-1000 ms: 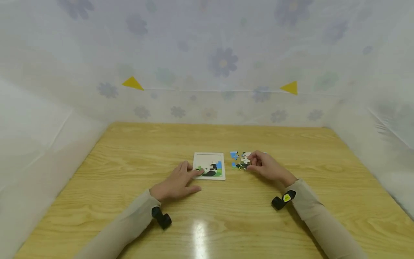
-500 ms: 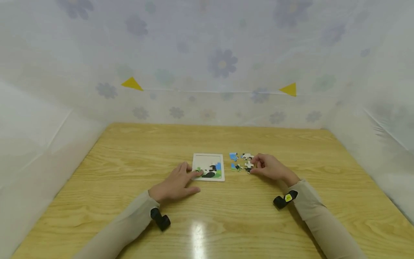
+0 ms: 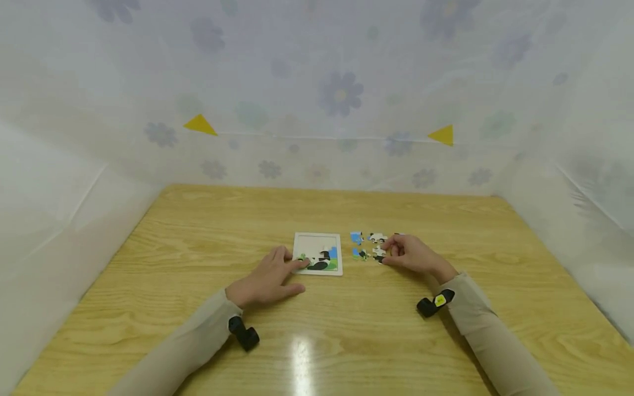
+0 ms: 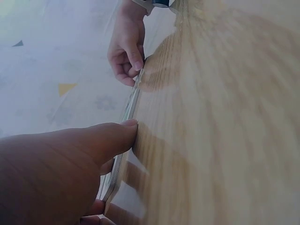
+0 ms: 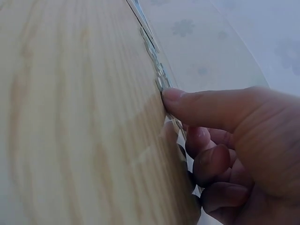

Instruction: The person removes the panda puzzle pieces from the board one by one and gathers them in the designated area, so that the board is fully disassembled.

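A square white-rimmed puzzle tray (image 3: 324, 235) lies flat on the table, with panda picture pieces (image 3: 319, 264) filling its lower part and bare board above. My left hand (image 3: 269, 278) rests at the tray's left side, its straight index finger on the pieces. To the right of the tray lie several loose jigsaw pieces: a blue one (image 3: 356, 237), a panda-face one (image 3: 378, 238) and a blue-green one (image 3: 360, 254). With thumb and curled fingers my right hand (image 3: 413, 256) pinches the edge of a black-and-white jigsaw piece (image 3: 379, 252) on the table.
Wood-grain table (image 3: 307, 214) surrounds the puzzle on all sides. Behind it hangs a pale flowered curtain (image 3: 317, 99) with two yellow triangles (image 3: 200, 125). Part of another piece (image 3: 399, 235) peeks out behind my right hand.
My right hand has drawn back slightly to the right, baring more of the panda-face and black-and-white pieces. The left hand stays on the tray.
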`<state>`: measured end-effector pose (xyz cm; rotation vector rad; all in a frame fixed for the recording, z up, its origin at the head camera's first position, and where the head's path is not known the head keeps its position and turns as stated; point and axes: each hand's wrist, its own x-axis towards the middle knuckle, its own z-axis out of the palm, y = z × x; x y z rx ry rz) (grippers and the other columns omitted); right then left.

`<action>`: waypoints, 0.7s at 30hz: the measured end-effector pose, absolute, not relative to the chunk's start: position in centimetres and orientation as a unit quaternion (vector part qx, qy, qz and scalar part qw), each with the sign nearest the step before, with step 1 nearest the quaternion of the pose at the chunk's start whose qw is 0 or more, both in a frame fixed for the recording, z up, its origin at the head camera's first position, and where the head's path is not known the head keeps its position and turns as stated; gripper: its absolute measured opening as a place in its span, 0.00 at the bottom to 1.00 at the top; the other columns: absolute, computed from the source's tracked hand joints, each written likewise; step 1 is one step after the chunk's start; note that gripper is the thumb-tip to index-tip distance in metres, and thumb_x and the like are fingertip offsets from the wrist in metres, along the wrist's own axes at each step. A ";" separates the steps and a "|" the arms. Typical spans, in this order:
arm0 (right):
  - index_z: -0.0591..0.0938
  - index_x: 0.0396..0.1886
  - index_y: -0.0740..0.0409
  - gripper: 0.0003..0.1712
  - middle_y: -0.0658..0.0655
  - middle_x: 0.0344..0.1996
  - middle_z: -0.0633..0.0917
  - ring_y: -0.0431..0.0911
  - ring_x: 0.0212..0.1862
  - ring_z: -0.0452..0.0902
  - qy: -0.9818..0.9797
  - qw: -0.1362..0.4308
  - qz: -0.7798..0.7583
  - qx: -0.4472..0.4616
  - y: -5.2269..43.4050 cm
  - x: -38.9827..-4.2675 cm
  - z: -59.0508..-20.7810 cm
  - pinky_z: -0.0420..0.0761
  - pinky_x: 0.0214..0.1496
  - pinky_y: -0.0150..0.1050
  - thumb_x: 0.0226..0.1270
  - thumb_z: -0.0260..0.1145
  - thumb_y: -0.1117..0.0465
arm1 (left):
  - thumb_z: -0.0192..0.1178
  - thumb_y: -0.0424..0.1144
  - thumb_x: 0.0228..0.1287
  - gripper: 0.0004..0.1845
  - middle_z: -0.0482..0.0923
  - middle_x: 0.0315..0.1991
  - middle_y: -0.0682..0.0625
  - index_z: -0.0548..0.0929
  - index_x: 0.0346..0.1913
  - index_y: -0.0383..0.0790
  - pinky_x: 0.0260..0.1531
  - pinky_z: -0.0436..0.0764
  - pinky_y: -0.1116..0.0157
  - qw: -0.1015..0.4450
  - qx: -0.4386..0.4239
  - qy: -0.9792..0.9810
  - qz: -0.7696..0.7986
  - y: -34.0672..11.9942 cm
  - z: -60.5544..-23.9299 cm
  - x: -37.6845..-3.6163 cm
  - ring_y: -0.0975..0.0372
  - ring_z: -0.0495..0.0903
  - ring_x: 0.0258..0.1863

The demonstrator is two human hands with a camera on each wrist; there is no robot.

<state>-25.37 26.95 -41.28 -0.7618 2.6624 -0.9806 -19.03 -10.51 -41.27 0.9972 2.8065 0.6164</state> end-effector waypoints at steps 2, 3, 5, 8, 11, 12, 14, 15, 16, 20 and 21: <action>0.79 0.45 0.63 0.14 0.51 0.23 0.76 0.37 0.23 0.69 0.900 0.101 -0.335 -0.260 27.0 -25.4 -41.3 0.74 0.33 0.32 0.63 0.69 0.61 | 0.59 0.52 0.67 0.31 0.63 0.48 0.43 0.70 0.69 0.45 0.45 0.62 0.59 0.052 0.327 0.922 0.203 -10.5 -41.3 -19.0 0.55 0.60 0.45; 0.79 0.45 0.64 0.14 0.51 0.23 0.76 0.37 0.23 0.68 0.899 0.100 -0.336 -0.261 27.1 -25.4 -41.3 0.74 0.33 0.32 0.63 0.68 0.62 | 0.59 0.51 0.67 0.31 0.63 0.48 0.42 0.70 0.69 0.44 0.45 0.62 0.58 0.052 0.327 0.922 0.203 -10.5 -41.2 -19.0 0.55 0.60 0.45; 0.79 0.45 0.64 0.14 0.51 0.23 0.76 0.37 0.23 0.68 0.898 0.099 -0.338 -0.266 27.2 -25.4 -41.3 0.74 0.32 0.32 0.63 0.68 0.62 | 0.59 0.51 0.67 0.31 0.63 0.49 0.42 0.70 0.69 0.44 0.45 0.62 0.58 0.054 0.326 0.922 0.204 -10.5 -41.2 -19.0 0.55 0.60 0.45; 0.78 0.45 0.64 0.14 0.51 0.22 0.76 0.37 0.22 0.68 0.894 0.099 -0.339 -0.274 27.2 -25.5 -41.4 0.74 0.31 0.32 0.64 0.68 0.62 | 0.59 0.51 0.67 0.31 0.63 0.49 0.42 0.69 0.69 0.44 0.46 0.62 0.58 0.057 0.322 0.923 0.204 -10.5 -41.2 -18.9 0.55 0.60 0.46; 0.78 0.46 0.64 0.13 0.52 0.23 0.76 0.37 0.22 0.67 0.892 0.102 -0.339 -0.280 27.2 -25.7 -41.5 0.72 0.30 0.32 0.66 0.66 0.62 | 0.59 0.51 0.67 0.31 0.62 0.49 0.42 0.69 0.70 0.44 0.45 0.62 0.58 0.059 0.318 0.924 0.204 -10.6 -41.2 -18.9 0.54 0.60 0.46; 0.78 0.46 0.64 0.13 0.52 0.23 0.76 0.37 0.22 0.67 0.892 0.103 -0.340 -0.279 27.1 -25.7 -41.5 0.72 0.30 0.32 0.67 0.65 0.61 | 0.59 0.51 0.67 0.31 0.62 0.49 0.42 0.69 0.70 0.44 0.45 0.62 0.58 0.059 0.317 0.924 0.205 -10.6 -41.2 -18.9 0.54 0.60 0.46; 0.78 0.46 0.63 0.11 0.52 0.24 0.76 0.37 0.22 0.66 0.893 0.106 -0.341 -0.273 27.1 -25.7 -41.5 0.71 0.29 0.32 0.68 0.63 0.61 | 0.59 0.52 0.67 0.31 0.62 0.49 0.42 0.68 0.70 0.45 0.45 0.62 0.58 0.061 0.316 0.925 0.202 -10.7 -41.3 -18.9 0.55 0.59 0.45; 0.78 0.46 0.62 0.10 0.53 0.24 0.76 0.37 0.22 0.66 0.893 0.108 -0.345 -0.269 27.0 -25.7 -41.5 0.70 0.28 0.32 0.69 0.62 0.61 | 0.59 0.52 0.67 0.32 0.62 0.49 0.42 0.68 0.70 0.45 0.45 0.62 0.58 0.060 0.316 0.925 0.202 -10.7 -41.3 -18.9 0.55 0.59 0.45; 0.78 0.46 0.63 0.10 0.53 0.24 0.76 0.37 0.22 0.66 0.891 0.110 -0.350 -0.267 27.0 -25.7 -41.4 0.69 0.27 0.33 0.70 0.61 0.62 | 0.59 0.52 0.67 0.32 0.62 0.49 0.42 0.68 0.70 0.46 0.45 0.61 0.59 0.061 0.316 0.925 0.201 -10.7 -41.3 -18.9 0.55 0.59 0.45; 0.78 0.44 0.63 0.08 0.53 0.24 0.77 0.37 0.21 0.65 0.890 0.094 -0.360 -0.263 27.0 -25.4 -41.3 0.68 0.24 0.33 0.71 0.60 0.63 | 0.58 0.53 0.67 0.32 0.62 0.49 0.44 0.67 0.71 0.47 0.44 0.60 0.59 0.060 0.318 0.926 0.196 -10.6 -41.4 -19.1 0.55 0.58 0.44; 0.79 0.43 0.63 0.07 0.54 0.24 0.77 0.37 0.21 0.65 0.889 0.090 -0.362 -0.263 26.9 -25.4 -41.3 0.68 0.24 0.33 0.71 0.59 0.63 | 0.58 0.53 0.67 0.32 0.61 0.48 0.44 0.67 0.71 0.47 0.44 0.60 0.59 0.061 0.319 0.925 0.196 -10.6 -41.4 -19.1 0.55 0.58 0.44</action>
